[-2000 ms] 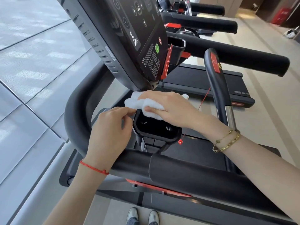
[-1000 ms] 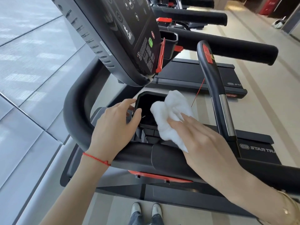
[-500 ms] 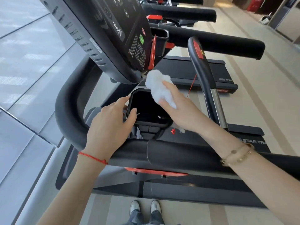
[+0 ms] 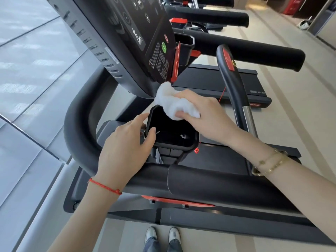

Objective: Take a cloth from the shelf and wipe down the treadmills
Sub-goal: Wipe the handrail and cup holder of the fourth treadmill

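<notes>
The cloth [image 4: 174,104] is already off the shelf and in use, so the fetching step is done; the wiping is under way on the nearest treadmill [image 4: 200,180], at the black cup holder [image 4: 172,132] below the console [image 4: 127,39]. How much of this machine has been covered cannot be told from here. More treadmills [image 4: 236,50] stand in a row beyond it, so a good part of the job probably remains.

From the left: the left hand [image 4: 125,142], with a red string at the wrist, steadies the cup holder at its left edge, fingers bent against the outer wall and the thumb hooked over the rim. It holds nothing else.

To the right, the right hand [image 4: 205,117] grips the bunched white cloth, fingers curled over it and the thumb tucked under. The cloth sits at the far right corner of the cup holder's rim, its upper end touching or very near the console's lower edge.
</notes>
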Motion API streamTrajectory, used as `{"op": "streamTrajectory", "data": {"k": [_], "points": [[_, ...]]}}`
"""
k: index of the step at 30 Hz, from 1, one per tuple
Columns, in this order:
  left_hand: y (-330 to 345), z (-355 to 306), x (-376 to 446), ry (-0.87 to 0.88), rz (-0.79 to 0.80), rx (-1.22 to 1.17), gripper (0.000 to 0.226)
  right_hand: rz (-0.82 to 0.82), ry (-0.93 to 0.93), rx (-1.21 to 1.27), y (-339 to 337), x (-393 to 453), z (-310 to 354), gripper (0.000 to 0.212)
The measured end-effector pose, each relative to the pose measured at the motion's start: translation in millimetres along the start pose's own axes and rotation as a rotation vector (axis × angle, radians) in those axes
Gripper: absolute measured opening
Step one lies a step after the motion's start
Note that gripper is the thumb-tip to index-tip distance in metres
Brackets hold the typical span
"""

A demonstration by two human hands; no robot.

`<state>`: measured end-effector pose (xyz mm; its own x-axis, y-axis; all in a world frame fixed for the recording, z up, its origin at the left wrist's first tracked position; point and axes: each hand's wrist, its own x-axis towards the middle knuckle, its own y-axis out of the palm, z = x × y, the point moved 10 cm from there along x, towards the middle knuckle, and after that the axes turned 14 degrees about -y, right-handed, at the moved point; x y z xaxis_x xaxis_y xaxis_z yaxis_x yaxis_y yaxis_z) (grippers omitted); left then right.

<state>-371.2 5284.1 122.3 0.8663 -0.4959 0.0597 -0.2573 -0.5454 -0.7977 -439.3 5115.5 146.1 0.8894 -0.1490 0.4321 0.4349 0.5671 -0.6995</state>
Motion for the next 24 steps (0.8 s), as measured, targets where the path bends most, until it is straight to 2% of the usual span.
{"op": "streamTrajectory", "data": {"k": [3,6,8,10,13,16,19,21,24], "points": [[-2,2,0,-0.01,-0.016,-0.032,0.04,0.058,-0.169,-0.073,-6,-9,22,0.03],[-5,5,0,-0.028,-0.026,-0.064,0.037,0.193,-0.398,-0.238,2,-16,48,0.016],[-5,5,-1,-0.024,-0.023,-0.079,0.036,0.301,-0.511,-0.312,14,-19,61,0.017],[-6,3,0,-0.025,-0.026,-0.073,0.038,0.468,-0.409,-0.262,31,-11,54,0.021],[-4,5,1,-0.038,-0.016,-0.058,0.041,0.721,-0.237,-0.158,58,0,30,0.012],[-3,5,1,-0.043,0.008,-0.057,0.042,0.878,-0.244,-0.153,77,5,22,0.011],[-3,4,2,-0.053,0.018,-0.066,0.043,1.061,-0.288,-0.248,95,-2,16,0.011],[-3,2,2,-0.054,0.02,-0.064,0.043,1.141,-0.276,-0.285,103,-6,10,0.016],[-5,0,1,-0.063,0.01,-0.064,0.042,1.125,-0.3,-0.341,104,-5,8,0.028]]}}
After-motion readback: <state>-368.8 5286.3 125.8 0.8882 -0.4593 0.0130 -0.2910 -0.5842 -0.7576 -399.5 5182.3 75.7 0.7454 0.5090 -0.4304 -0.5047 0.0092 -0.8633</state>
